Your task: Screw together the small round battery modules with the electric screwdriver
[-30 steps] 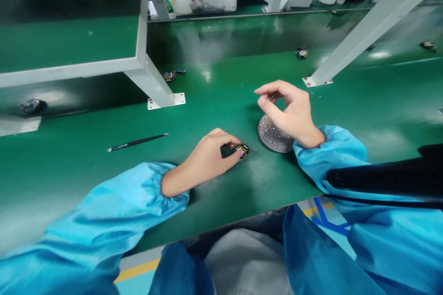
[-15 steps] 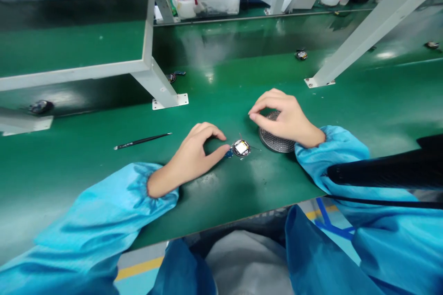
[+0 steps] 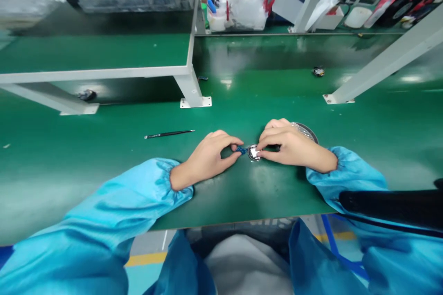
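Observation:
My left hand (image 3: 212, 156) pinches a small blue circuit board (image 3: 241, 150) between thumb and forefinger. Right beside that board lies a round electronic module (image 3: 253, 153) with a pale square on top. The fingers of my right hand (image 3: 292, 145) close on the module's right side and cover part of it. Behind my right hand, a dark round mesh cover (image 3: 306, 131) rests on the bench, partly hidden. Off to the left of my left hand lie black tweezers (image 3: 169, 134).
A raised green shelf (image 3: 166, 53) stands at the left on white metal legs (image 3: 192, 85). A slanted white post (image 3: 377, 50) rises at the right. More small round modules (image 3: 318, 71) lie farther back, and a bin of clear plastic bags (image 3: 247, 9) stands behind.
My right hand has come from over the mesh cover to the round module and closed on it. My left fingers have closed on the blue board. The camera view has shifted.

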Tool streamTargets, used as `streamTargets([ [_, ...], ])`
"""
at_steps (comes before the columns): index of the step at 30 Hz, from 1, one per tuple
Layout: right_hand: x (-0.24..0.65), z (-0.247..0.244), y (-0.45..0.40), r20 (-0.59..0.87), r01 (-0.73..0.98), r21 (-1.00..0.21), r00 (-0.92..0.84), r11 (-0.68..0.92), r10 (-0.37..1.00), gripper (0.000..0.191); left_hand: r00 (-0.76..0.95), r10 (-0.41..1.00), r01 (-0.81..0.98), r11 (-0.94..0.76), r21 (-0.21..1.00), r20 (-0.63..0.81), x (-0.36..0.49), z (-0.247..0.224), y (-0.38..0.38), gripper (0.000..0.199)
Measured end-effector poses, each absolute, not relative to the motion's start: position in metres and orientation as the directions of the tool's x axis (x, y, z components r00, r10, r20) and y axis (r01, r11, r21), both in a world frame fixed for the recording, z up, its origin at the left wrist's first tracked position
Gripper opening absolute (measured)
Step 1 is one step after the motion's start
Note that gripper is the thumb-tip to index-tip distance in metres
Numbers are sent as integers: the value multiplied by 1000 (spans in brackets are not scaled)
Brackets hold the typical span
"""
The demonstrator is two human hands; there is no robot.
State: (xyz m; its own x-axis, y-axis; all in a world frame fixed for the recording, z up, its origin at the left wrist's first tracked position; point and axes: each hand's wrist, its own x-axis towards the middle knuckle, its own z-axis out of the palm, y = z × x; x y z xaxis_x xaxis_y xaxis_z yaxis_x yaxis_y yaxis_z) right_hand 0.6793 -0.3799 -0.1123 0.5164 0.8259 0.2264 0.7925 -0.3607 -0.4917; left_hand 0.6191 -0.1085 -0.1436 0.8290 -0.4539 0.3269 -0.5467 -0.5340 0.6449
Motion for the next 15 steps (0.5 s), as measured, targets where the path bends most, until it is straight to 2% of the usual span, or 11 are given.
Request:
streamTargets([
  [4, 673, -115, -374, 229, 791, -484, 527, -374, 818, 8, 878, -328, -472, -482, 738, 348, 621, -148, -113, 26],
  [7, 670, -118, -372, 220, 790, -484, 526, -376, 822, 9, 889, -281, -455, -463, 761, 361, 626, -150, -118, 21],
  [11, 671, -120, -373, 197, 783, -497, 521, -373, 831, 9, 880, -275, -474, -451, 757, 387, 632, -150, -128, 19],
  [15, 673, -121, -373, 193, 733, -560, 569, -386, 799, 2, 873, -301, -482, -423, 767, 383, 631, -146, -136, 18],
])
